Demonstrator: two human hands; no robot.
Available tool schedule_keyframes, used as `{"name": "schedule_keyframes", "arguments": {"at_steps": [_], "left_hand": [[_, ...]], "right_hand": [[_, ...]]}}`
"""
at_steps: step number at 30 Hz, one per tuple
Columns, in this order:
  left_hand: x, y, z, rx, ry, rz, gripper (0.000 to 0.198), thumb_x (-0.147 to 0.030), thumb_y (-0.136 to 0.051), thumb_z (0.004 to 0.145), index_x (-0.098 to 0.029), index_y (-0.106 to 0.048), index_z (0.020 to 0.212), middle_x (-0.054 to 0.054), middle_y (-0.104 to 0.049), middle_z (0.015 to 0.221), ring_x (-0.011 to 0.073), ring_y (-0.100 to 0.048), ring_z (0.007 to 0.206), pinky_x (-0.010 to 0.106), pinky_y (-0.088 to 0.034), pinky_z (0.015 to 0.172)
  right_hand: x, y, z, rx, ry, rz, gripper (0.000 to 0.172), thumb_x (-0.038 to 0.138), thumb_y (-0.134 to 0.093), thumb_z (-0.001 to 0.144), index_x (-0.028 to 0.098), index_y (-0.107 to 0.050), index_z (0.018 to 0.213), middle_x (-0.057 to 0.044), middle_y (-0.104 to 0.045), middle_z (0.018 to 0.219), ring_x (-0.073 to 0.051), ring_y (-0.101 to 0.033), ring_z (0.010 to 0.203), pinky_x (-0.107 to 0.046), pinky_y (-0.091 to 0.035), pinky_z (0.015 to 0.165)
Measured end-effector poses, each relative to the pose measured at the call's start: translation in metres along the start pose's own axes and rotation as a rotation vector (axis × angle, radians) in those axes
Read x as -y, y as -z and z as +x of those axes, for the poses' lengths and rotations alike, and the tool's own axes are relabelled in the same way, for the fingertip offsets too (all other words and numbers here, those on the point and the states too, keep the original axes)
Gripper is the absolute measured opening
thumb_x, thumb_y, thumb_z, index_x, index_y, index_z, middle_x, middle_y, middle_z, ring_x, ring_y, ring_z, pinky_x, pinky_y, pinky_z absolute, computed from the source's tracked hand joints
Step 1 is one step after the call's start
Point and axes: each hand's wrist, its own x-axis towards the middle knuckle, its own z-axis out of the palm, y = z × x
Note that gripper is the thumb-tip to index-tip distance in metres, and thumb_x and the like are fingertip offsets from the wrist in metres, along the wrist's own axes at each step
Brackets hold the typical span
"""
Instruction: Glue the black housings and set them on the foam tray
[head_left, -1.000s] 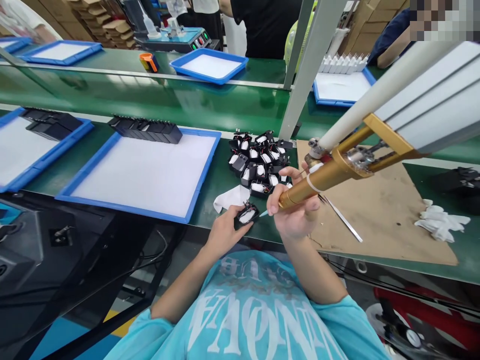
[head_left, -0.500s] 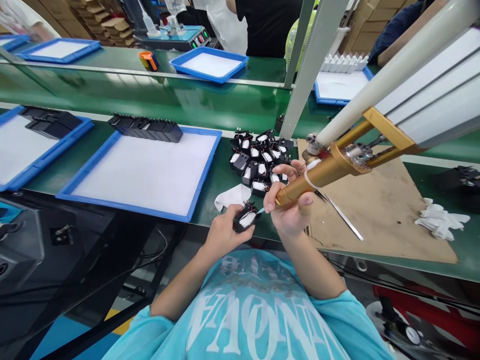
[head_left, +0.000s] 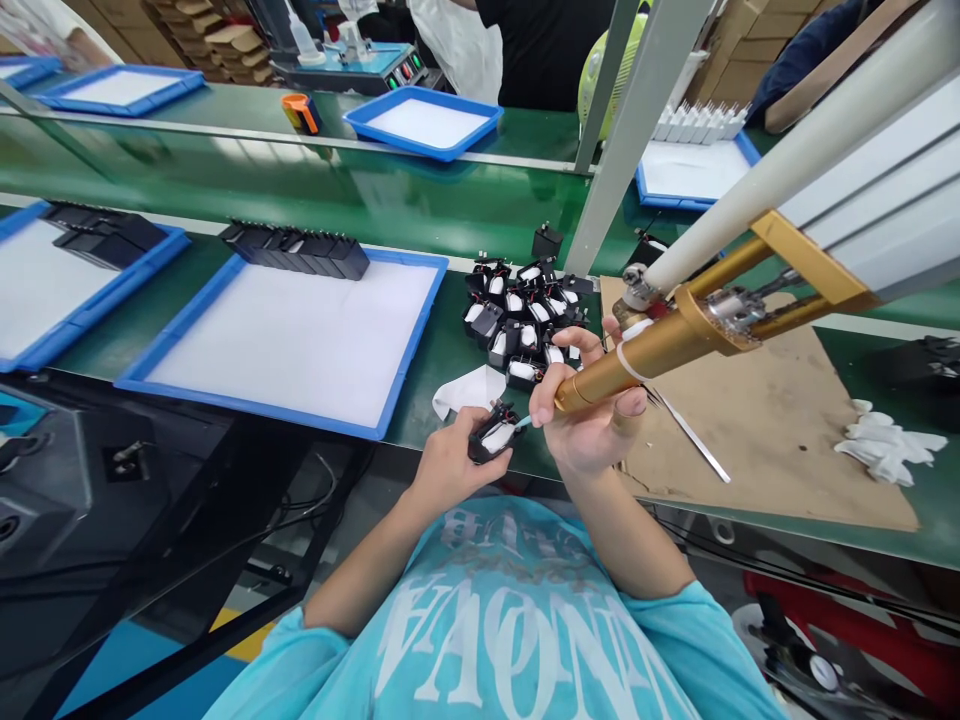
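Note:
My left hand (head_left: 455,462) grips a small black plastic housing (head_left: 495,432) with a white block inside, near the bench's front edge. My right hand (head_left: 589,425) is wrapped around the front end of a gold-coloured dispensing gun (head_left: 637,360). From the gun, a thin pale-blue nozzle (head_left: 524,422) reaches the right side of the housing; whether it touches cannot be made out. Just behind my hands lies a pile of similar black housings (head_left: 527,338) with white blocks and thin wires. A white cloth (head_left: 471,390) rests beside the pile.
A blue tray (head_left: 416,345) lined with white holds a row of black housings (head_left: 296,248) along its back edge. Tweezers (head_left: 694,440) and crumpled white tissue (head_left: 889,443) lie on the cardboard sheet (head_left: 780,440). A grey post (head_left: 630,140) rises behind the pile; a conveyor (head_left: 360,195) runs beyond.
The view has shifted slightly. A single black housing now shows on the conveyor side near the post. Both hands keep their hold, and the nozzle stays at the housing's right side.

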Motion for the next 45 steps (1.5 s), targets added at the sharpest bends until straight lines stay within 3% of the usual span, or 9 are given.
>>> {"name": "schedule_keyframes", "arguments": {"at_steps": [11,17,21,29,35,37,40,43,45], "left_hand": [[-0.008,-0.016,0.011,-0.037,-0.009,-0.042,0.039,-0.035,-0.068,0.073,-0.024,-0.049,0.106,0.003,-0.072,0.1,0.0225,-0.071,0.09,0.033,-0.054,0.077],[-0.008,-0.019,0.012,-0.124,-0.126,-0.09,0.04,-0.036,-0.069,0.073,-0.023,-0.049,0.105,0.003,-0.072,0.096,0.0209,-0.071,0.083,0.032,-0.055,0.072],[-0.007,-0.019,0.011,-0.138,-0.171,-0.077,0.038,-0.034,-0.067,0.075,-0.022,-0.048,0.106,0.004,-0.072,0.098,0.0206,-0.071,0.084,0.032,-0.055,0.073],[0.014,-0.012,0.014,0.095,-0.087,-0.003,0.036,-0.029,-0.068,0.077,-0.021,-0.051,0.107,0.007,-0.067,0.106,0.0255,-0.065,0.101,0.04,-0.052,0.087],[0.011,-0.006,0.025,0.195,-0.05,-0.278,0.057,-0.039,-0.068,0.083,-0.025,-0.043,0.133,0.008,-0.051,0.142,0.0249,-0.05,0.13,0.04,-0.04,0.109],[0.007,-0.011,0.03,0.162,-0.055,-0.354,0.043,-0.034,-0.06,0.089,-0.024,-0.048,0.128,0.007,-0.058,0.136,0.0222,-0.053,0.127,0.038,-0.04,0.109],[0.005,-0.021,0.035,0.061,-0.086,-0.364,0.027,-0.023,-0.056,0.089,-0.023,-0.054,0.116,0.004,-0.071,0.11,0.0181,-0.065,0.107,0.034,-0.048,0.1],[0.004,-0.021,0.036,-0.006,-0.195,-0.201,0.028,-0.014,-0.056,0.084,-0.022,-0.057,0.111,0.002,-0.072,0.097,0.0173,-0.065,0.092,0.032,-0.051,0.089],[0.002,-0.015,0.035,0.036,-0.29,-0.028,0.034,-0.014,-0.054,0.084,-0.022,-0.058,0.117,0.003,-0.07,0.103,0.0195,-0.061,0.093,0.035,-0.051,0.086]], "right_hand": [[-0.004,-0.014,-0.003,0.025,-0.028,0.046,0.037,0.061,-0.053,0.082,0.03,-0.047,0.102,-0.001,-0.054,0.107,-0.004,-0.051,0.04,-0.021,-0.038,0.029],[-0.003,-0.012,-0.005,0.085,-0.018,0.092,0.032,0.057,-0.051,0.085,0.027,-0.053,0.096,-0.001,-0.054,0.104,-0.005,-0.052,0.04,-0.022,-0.038,0.028],[-0.004,-0.011,-0.003,0.09,-0.021,0.141,0.036,0.059,-0.048,0.084,0.03,-0.054,0.104,-0.002,-0.055,0.108,-0.007,-0.053,0.041,-0.023,-0.038,0.027],[-0.003,-0.002,-0.001,0.003,0.016,0.131,0.037,0.06,-0.041,0.085,0.033,-0.054,0.106,-0.001,-0.058,0.108,-0.008,-0.054,0.042,-0.024,-0.036,0.028],[0.009,0.017,-0.002,-0.046,0.011,0.043,0.043,0.061,-0.039,0.085,0.03,-0.058,0.107,-0.003,-0.057,0.109,-0.008,-0.053,0.04,-0.026,-0.037,0.028],[0.013,0.022,-0.004,-0.075,0.009,0.014,0.043,0.062,-0.039,0.084,0.03,-0.058,0.107,-0.003,-0.057,0.11,-0.008,-0.053,0.04,-0.026,-0.037,0.028],[0.017,0.027,-0.007,-0.114,0.001,-0.033,0.044,0.064,-0.039,0.084,0.029,-0.057,0.104,-0.005,-0.058,0.112,-0.007,-0.051,0.039,-0.025,-0.036,0.027],[0.019,0.03,-0.008,-0.115,-0.006,-0.026,0.041,0.063,-0.04,0.084,0.029,-0.055,0.1,-0.004,-0.058,0.11,-0.008,-0.052,0.04,-0.026,-0.036,0.028],[0.019,0.032,-0.009,-0.114,-0.003,0.001,0.039,0.062,-0.042,0.084,0.029,-0.054,0.101,-0.003,-0.057,0.109,-0.009,-0.054,0.041,-0.026,-0.036,0.028]]}}
